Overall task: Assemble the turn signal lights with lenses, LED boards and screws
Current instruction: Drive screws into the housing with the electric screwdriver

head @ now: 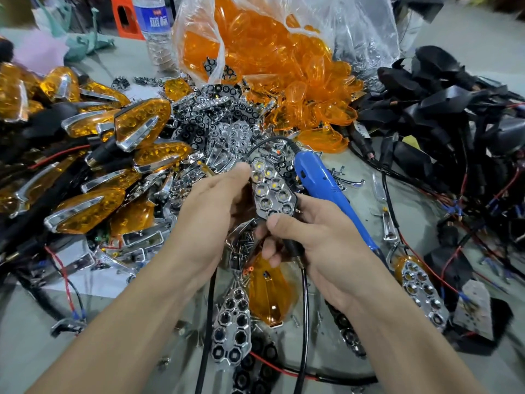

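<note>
A turn signal unit (271, 189) with a chrome honeycomb reflector and yellow LEDs is held up at the centre between both hands. My left hand (210, 206) grips its upper left side, fingertip by the top. My right hand (306, 240) pinches its lower end with the thumb and also grips a blue electric screwdriver (321, 183), whose tip points up and away. An amber lens (272, 291) lies on the table just below my hands. Loose screws (244, 240) sit under the unit.
Finished amber lights (136, 126) pile up at the left. A plastic bag of amber lenses (255, 46) stands at the back. Black housings with wires (443, 109) fill the right. Chrome reflectors (231, 325) lie near the front, and a water bottle (154, 27) stands behind.
</note>
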A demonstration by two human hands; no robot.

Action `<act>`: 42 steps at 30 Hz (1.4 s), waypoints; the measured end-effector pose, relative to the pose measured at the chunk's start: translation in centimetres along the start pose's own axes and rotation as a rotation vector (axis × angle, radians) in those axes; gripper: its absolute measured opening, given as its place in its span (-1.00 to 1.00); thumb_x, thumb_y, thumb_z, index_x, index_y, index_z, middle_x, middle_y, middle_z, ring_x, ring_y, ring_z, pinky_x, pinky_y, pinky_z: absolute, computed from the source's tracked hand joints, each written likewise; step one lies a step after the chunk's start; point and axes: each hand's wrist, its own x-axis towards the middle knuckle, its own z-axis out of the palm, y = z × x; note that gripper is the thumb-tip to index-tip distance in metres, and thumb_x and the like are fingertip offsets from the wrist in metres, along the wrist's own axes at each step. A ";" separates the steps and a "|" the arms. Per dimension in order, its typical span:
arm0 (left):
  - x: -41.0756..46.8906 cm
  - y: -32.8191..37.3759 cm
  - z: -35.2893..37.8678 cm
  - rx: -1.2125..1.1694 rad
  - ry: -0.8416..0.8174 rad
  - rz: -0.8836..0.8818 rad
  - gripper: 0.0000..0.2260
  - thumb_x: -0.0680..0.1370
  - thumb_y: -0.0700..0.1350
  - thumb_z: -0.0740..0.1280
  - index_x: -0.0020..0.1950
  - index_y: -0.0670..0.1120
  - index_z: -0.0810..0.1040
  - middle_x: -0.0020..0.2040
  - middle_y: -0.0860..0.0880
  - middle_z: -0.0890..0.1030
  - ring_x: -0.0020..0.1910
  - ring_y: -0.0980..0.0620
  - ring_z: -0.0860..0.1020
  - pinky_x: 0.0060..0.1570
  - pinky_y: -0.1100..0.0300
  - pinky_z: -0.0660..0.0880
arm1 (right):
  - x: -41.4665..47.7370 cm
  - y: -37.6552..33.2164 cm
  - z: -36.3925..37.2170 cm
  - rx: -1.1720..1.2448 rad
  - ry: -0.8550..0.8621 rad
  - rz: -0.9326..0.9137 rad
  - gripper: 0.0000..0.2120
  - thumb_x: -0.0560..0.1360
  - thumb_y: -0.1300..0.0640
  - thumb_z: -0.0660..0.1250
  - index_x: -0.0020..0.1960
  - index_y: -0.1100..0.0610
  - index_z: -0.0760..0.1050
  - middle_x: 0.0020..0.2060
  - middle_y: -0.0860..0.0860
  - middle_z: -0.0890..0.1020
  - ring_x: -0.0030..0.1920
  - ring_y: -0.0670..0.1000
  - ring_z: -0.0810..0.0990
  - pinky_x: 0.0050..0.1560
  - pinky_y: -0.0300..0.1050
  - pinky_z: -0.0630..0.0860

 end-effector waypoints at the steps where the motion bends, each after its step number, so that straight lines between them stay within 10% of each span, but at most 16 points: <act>1: 0.0 0.0 0.0 -0.003 -0.016 0.009 -0.60 0.63 0.11 0.29 -0.07 -0.23 0.64 -0.23 -0.26 0.66 -0.35 -0.14 0.54 -0.38 0.11 0.57 | 0.0 -0.1 -0.1 0.008 -0.003 -0.007 -0.92 0.60 0.42 0.30 -0.01 0.30 0.54 -0.28 0.18 0.62 -0.42 0.02 0.54 -0.43 -0.20 0.50; 16: 0.0 0.1 0.3 0.104 -0.084 0.152 -0.80 0.69 -0.16 0.30 0.00 -0.25 0.63 -0.21 -0.34 0.65 -0.52 -0.22 0.56 -0.43 0.01 0.56 | 0.2 0.4 0.3 -0.040 0.061 -0.009 -0.89 0.47 0.27 0.42 -0.02 0.21 0.54 -0.26 0.21 0.54 -0.43 0.02 0.50 -0.48 -0.23 0.41; 23: 0.2 0.4 -0.3 0.305 0.047 0.289 -0.59 0.54 -0.21 0.44 0.25 0.25 0.68 0.18 0.23 0.71 0.21 0.28 0.62 0.20 0.37 0.53 | 0.0 -0.2 0.0 -0.063 0.181 -0.040 -0.71 0.55 0.37 0.41 0.21 0.19 0.45 -0.25 0.16 0.58 -0.42 0.06 0.47 -0.47 -0.17 0.36; 28: -0.6 0.6 0.1 0.699 0.199 0.424 -0.56 0.45 0.12 0.45 0.27 0.51 0.53 0.10 0.59 0.52 0.10 0.45 0.58 0.12 0.46 0.50 | 0.3 0.6 0.1 -0.125 0.221 -0.029 -0.66 0.56 0.34 0.42 0.28 0.15 0.45 -0.25 0.14 0.54 -0.42 0.02 0.46 -0.48 -0.22 0.38; 33: -1.3 0.3 0.6 0.844 0.281 0.487 -0.57 0.51 0.11 0.47 0.37 0.33 0.57 0.19 0.29 0.64 -0.30 -0.06 0.67 -0.19 0.45 0.53 | 0.7 1.8 0.2 -0.246 0.241 -0.082 -0.73 0.49 0.16 0.42 0.14 -0.06 0.47 -0.24 0.05 0.63 -0.41 0.00 0.50 -0.35 -0.07 0.49; 42: -1.4 0.1 1.3 0.837 0.418 0.492 -0.60 0.51 -0.03 0.53 0.35 0.13 0.63 0.10 0.13 0.73 -0.07 0.16 0.72 0.09 0.16 0.66 | 0.7 2.5 0.4 -0.491 0.319 -0.167 -0.74 0.44 0.00 0.36 0.08 -0.23 0.44 -0.22 -0.01 0.70 -0.33 0.14 0.63 -0.23 0.31 0.63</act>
